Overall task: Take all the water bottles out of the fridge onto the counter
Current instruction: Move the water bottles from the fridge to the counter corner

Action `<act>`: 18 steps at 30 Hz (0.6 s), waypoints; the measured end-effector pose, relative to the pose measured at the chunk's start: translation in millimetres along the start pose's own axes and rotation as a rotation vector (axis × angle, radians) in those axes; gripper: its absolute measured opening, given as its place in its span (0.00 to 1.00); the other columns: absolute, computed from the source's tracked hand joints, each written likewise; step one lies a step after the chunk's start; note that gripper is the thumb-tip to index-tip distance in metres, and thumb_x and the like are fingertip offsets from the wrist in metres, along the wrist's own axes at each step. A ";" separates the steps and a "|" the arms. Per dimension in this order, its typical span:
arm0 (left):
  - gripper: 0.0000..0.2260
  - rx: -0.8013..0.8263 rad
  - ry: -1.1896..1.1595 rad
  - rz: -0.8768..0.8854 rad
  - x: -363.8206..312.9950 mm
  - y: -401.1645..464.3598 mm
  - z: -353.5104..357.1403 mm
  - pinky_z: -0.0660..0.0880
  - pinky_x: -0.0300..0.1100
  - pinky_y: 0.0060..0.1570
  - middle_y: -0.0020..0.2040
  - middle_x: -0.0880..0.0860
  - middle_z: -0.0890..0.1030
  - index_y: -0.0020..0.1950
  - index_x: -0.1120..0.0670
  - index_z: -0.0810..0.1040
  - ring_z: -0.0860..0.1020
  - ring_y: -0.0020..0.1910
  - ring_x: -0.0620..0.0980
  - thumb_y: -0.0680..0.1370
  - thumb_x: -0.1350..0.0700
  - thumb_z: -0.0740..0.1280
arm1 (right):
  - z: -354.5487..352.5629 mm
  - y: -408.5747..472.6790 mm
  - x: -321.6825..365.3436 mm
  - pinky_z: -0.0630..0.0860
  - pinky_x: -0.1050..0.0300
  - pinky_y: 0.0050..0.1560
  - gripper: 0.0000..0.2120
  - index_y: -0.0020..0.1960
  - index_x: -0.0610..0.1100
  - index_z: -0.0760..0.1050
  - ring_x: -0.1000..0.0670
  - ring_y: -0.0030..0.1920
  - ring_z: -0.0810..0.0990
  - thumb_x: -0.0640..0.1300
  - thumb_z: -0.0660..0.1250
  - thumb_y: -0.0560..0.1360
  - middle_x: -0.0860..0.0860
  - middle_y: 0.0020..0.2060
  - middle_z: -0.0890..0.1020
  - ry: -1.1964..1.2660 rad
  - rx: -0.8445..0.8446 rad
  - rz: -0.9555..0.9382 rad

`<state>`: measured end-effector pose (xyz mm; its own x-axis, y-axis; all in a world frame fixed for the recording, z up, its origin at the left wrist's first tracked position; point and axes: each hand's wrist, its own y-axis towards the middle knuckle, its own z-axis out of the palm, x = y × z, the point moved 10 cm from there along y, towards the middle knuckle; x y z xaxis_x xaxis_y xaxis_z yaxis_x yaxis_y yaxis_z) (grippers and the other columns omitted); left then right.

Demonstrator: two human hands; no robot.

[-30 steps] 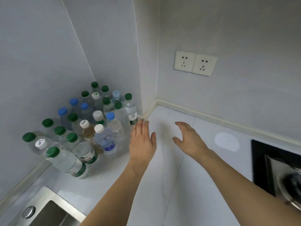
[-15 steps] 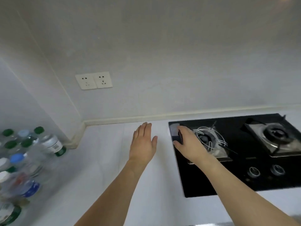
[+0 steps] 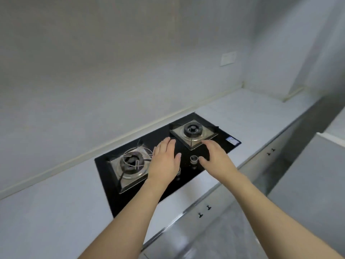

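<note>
Swung rightward since a second ago, the head view has lost the cluster of water bottles past its left edge, and both hands, left hand [image 3: 164, 161] and right hand [image 3: 216, 157], reach out empty with relaxed fingers above the black gas hob [image 3: 186, 165] set in the pale counter [image 3: 56, 212].

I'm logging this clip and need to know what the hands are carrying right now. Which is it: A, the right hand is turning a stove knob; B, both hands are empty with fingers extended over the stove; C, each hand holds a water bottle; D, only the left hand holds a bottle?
B: the left hand and right hand both show straight fingers holding nothing, above the black stove, and no bottle is in view.
</note>
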<state>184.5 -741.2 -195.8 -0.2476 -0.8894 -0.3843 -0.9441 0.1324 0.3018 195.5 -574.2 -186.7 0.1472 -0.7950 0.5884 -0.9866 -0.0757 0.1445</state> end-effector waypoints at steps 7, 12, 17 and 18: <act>0.23 0.062 -0.059 0.277 -166.7 32.4 54.4 0.59 0.53 0.74 0.75 0.55 0.64 0.74 0.57 0.65 0.61 0.75 0.54 0.81 0.50 0.61 | -117.7 -52.3 -118.8 0.61 0.61 0.66 0.27 0.74 0.43 0.63 0.49 0.69 0.68 0.43 0.64 0.77 0.48 0.72 0.67 -0.035 -0.179 0.213; 0.22 0.095 -0.063 0.445 -257.2 53.8 82.0 0.61 0.54 0.72 0.73 0.59 0.67 0.72 0.60 0.68 0.65 0.72 0.58 0.80 0.53 0.63 | -180.6 -87.5 -187.2 0.62 0.58 0.68 0.26 0.73 0.41 0.64 0.47 0.69 0.67 0.43 0.65 0.76 0.46 0.70 0.68 -0.010 -0.303 0.373; 0.22 0.157 -0.111 0.564 -334.2 64.7 117.4 0.59 0.52 0.73 0.75 0.58 0.64 0.73 0.59 0.66 0.62 0.73 0.58 0.82 0.52 0.61 | -221.3 -110.2 -245.0 0.59 0.62 0.67 0.25 0.73 0.41 0.64 0.49 0.71 0.64 0.42 0.64 0.77 0.47 0.71 0.67 0.009 -0.374 0.490; 0.21 0.166 -0.123 0.587 -350.7 69.0 126.2 0.59 0.51 0.72 0.75 0.59 0.64 0.73 0.59 0.67 0.63 0.73 0.58 0.81 0.52 0.61 | -230.3 -112.0 -258.1 0.59 0.61 0.68 0.25 0.73 0.41 0.64 0.49 0.71 0.64 0.42 0.64 0.77 0.47 0.71 0.67 0.011 -0.387 0.511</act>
<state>178.7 -364.9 -150.3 -0.7494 -0.5921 -0.2962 -0.6619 0.6589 0.3575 284.2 -221.9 -171.6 -0.3325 -0.6668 0.6669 -0.8359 0.5358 0.1189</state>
